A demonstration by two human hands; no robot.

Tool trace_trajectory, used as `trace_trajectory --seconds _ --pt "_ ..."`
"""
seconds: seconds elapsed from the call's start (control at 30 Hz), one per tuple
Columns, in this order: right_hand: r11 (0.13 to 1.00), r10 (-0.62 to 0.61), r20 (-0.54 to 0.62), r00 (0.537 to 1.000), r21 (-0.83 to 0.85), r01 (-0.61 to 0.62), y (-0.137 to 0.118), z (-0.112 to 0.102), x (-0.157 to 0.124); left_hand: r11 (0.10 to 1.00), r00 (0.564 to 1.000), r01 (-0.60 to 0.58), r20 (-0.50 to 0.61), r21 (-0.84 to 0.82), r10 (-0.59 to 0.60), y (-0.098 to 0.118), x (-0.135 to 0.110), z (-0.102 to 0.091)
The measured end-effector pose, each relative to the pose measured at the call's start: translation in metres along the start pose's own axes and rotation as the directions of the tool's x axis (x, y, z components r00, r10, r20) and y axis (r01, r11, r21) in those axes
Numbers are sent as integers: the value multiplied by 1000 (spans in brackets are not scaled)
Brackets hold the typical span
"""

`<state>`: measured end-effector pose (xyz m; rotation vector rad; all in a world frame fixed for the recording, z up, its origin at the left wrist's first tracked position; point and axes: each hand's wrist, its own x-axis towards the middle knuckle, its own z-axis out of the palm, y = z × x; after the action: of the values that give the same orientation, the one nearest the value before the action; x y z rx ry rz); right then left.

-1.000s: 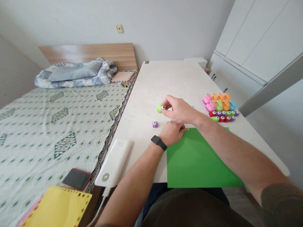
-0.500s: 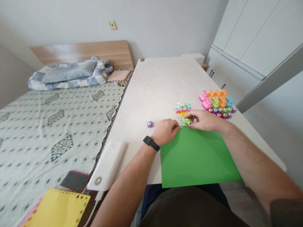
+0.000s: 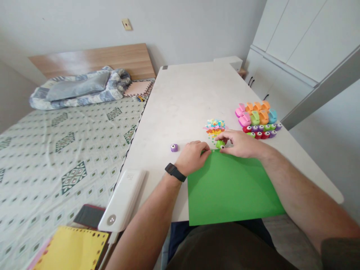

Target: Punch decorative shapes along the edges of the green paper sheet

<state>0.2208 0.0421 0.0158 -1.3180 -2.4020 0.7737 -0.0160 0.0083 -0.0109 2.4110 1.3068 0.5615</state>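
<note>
A sheet of green paper (image 3: 233, 187) lies at the near edge of the white table. My left hand (image 3: 194, 155) pinches its far left corner between thumb and curled fingers. My right hand (image 3: 239, 144) is closed round a small lime-green craft punch (image 3: 220, 144) at the paper's far edge. Small punched holes show along that edge, between the two hands. Just beyond the punch lies a pile of colourful paper cut-outs (image 3: 216, 126). A purple craft punch (image 3: 174, 147) stands on the table to the left of my left hand.
Rows of large and small craft punches (image 3: 258, 117) stand at the table's right side. A white power bank-like device (image 3: 123, 200) with a cable sits at the left edge. Yellow paper with punched edges (image 3: 71, 247) lies lower left, beside a bed (image 3: 92, 146).
The view has shifted slightly. Both hands keep their hold, on the green paper and the lime-green craft punch; the punch looks slightly turned.
</note>
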Motion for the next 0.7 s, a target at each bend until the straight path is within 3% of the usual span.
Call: trace_trajectory --seconds 0.7 --pt "998 -24 -9 1000 56 24 2 1 -5 1000 1000 6 5 -3 -6 -1 -1 1"
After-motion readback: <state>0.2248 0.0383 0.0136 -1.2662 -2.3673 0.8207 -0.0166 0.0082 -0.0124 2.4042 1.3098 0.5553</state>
